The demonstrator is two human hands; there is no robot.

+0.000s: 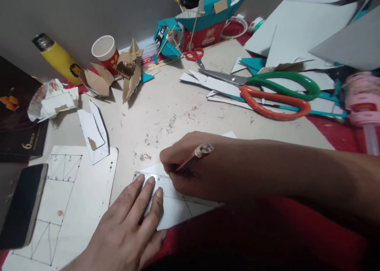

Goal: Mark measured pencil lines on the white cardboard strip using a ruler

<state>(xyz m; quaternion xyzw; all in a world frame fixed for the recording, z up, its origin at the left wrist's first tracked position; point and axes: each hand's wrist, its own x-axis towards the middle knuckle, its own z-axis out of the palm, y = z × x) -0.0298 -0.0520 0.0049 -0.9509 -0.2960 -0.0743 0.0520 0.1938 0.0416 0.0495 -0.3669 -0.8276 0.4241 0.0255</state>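
Fingers stretched out, my left hand (127, 219) presses down on a clear ruler (162, 180) and the white card (172, 213) beneath it. Dark lines are drawn on that card. My right hand (187, 164) is closed around a pencil (194, 156), its blunt end tilted up to the right. The pencil's tip is hidden behind my fingers at the ruler's edge. Left of my left hand lies a sheet (86, 195) with a drawn pattern of rectangles and diagonals, partly covered by a phone (23, 207).
Large scissors (276, 98) with green and orange handles lie on card scraps beyond my right arm. Small red-handled scissors (194, 55) are behind them. A yellow bottle (61, 59), a paper cup (104, 51), cardboard pieces (129, 67) and a teal model boat (204, 21) stand along the wall.
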